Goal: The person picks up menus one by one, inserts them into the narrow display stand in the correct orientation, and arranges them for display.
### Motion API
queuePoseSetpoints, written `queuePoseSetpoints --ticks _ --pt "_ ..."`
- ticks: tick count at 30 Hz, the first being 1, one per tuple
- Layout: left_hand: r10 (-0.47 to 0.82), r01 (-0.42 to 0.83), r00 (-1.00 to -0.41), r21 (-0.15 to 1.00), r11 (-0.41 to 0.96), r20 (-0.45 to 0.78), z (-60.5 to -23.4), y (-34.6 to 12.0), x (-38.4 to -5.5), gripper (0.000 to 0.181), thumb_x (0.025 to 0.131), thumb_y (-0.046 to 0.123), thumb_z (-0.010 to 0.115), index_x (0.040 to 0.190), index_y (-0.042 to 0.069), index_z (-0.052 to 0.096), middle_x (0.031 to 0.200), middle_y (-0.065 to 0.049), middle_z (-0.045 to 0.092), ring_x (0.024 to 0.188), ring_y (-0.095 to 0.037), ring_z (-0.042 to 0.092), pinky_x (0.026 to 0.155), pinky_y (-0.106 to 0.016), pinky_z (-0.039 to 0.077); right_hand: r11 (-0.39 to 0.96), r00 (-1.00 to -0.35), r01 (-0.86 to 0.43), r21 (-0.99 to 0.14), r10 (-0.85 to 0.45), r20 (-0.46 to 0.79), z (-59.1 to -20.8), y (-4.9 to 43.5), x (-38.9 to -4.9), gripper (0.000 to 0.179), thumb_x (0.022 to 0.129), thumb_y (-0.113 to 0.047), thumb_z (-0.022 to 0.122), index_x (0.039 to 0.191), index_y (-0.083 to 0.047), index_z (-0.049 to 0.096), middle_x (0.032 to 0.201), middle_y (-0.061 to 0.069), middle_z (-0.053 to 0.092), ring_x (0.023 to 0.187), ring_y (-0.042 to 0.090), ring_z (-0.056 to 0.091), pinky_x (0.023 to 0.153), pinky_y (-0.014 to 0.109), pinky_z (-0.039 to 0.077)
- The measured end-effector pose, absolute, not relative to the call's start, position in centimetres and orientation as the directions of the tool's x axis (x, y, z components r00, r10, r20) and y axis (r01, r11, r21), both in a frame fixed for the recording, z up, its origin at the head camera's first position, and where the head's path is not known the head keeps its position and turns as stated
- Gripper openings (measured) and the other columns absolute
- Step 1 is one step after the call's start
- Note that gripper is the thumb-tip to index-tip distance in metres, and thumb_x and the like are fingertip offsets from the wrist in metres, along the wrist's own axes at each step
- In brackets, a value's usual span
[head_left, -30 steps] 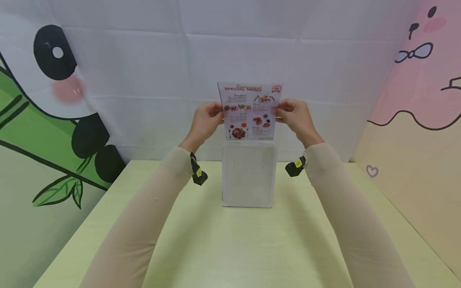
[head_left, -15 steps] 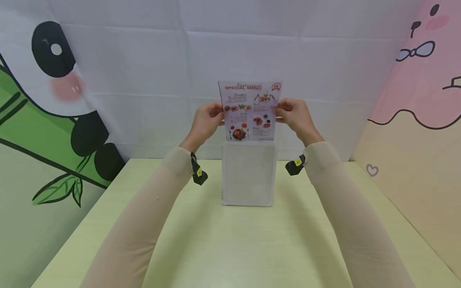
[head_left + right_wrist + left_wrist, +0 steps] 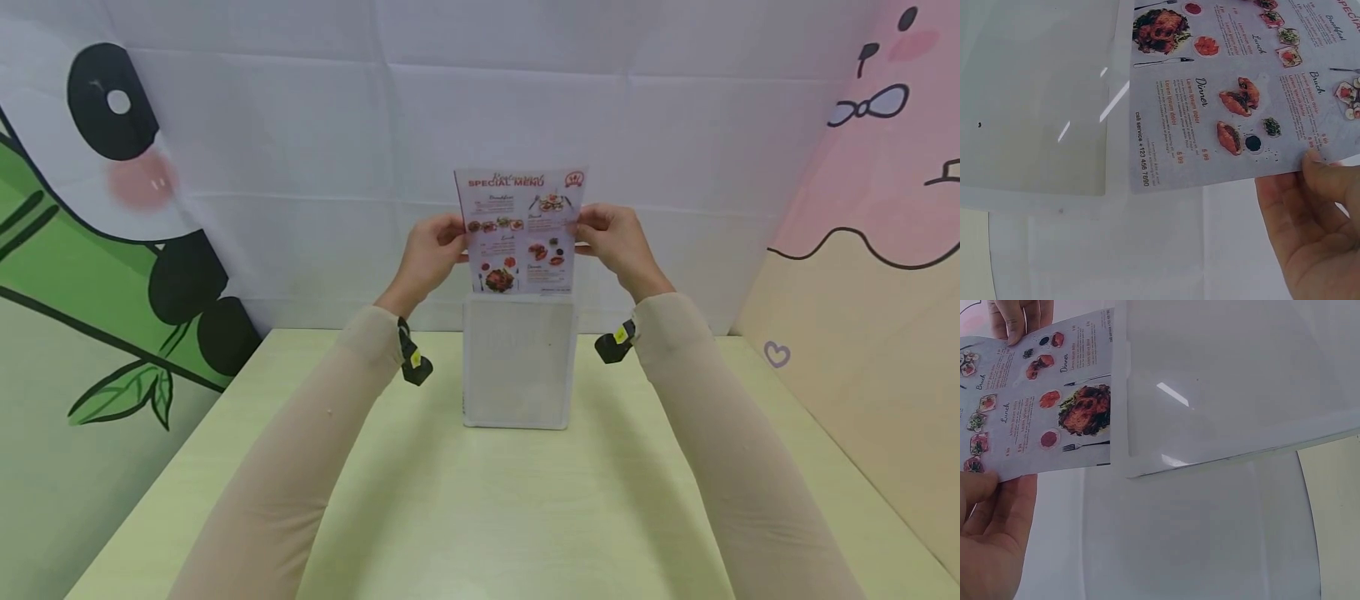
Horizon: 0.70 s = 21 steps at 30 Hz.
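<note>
A printed menu sheet, headed "SPECIAL MENU" with food pictures, is held upright by its two side edges. My left hand pinches the left edge between thumb and fingers; my right hand pinches the right edge the same way. Directly below stands a clear, whitish sign holder on the table. In the left wrist view the lower edge of the menu lies right at the top edge of the holder. The right wrist view shows the menu with its bottom edge close to the holder's rim.
The pale yellow-green table reaches back to a white cloth backdrop. A panda-and-bamboo picture covers the left wall, and a pink cartoon the right one. Each wrist wears a small black camera.
Both hands keep their pinch on the menu, which has barely moved against the holder. The whole head view has shifted very slightly.
</note>
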<state>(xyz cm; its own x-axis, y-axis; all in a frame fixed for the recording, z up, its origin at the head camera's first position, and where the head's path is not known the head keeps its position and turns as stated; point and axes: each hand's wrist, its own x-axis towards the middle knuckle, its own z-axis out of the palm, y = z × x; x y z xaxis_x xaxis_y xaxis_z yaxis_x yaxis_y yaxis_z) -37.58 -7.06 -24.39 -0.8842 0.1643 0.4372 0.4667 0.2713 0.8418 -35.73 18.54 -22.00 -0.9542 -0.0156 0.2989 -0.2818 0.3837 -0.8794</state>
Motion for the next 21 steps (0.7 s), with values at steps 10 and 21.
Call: queuePoseSetpoints --ticks 10,21 --pt "0.159 0.458 -0.889 0.847 0.27 0.43 -24.63 -7.34 -37.63 0.019 0.097 0.003 0.053 0.112 -0.003 0.062 0.113 -0.019 0.065 0.103 -0.025 0.064 0.081 -0.031 0.057 0.384 -0.957 -0.276 -0.881 -0.029 0.287 -22.2 18.41 -35.9 0.023 0.099 -0.007 0.05 0.118 0.0 0.061 0.12 0.016 0.063 0.105 0.025 0.063 0.093 0.036 0.053" --pt "0.168 0.45 -0.892 0.853 0.264 0.419 -24.76 -7.36 -37.72 0.019 0.097 0.003 0.053 0.114 -0.003 0.061 0.115 -0.019 0.065 0.104 -0.026 0.064 0.082 -0.031 0.057 0.38 -0.96 -0.266 -0.886 -0.027 0.277 -22.42 18.36 -35.93 0.022 0.099 -0.006 0.049 0.116 0.001 0.061 0.119 0.016 0.063 0.105 0.026 0.063 0.092 0.037 0.054"
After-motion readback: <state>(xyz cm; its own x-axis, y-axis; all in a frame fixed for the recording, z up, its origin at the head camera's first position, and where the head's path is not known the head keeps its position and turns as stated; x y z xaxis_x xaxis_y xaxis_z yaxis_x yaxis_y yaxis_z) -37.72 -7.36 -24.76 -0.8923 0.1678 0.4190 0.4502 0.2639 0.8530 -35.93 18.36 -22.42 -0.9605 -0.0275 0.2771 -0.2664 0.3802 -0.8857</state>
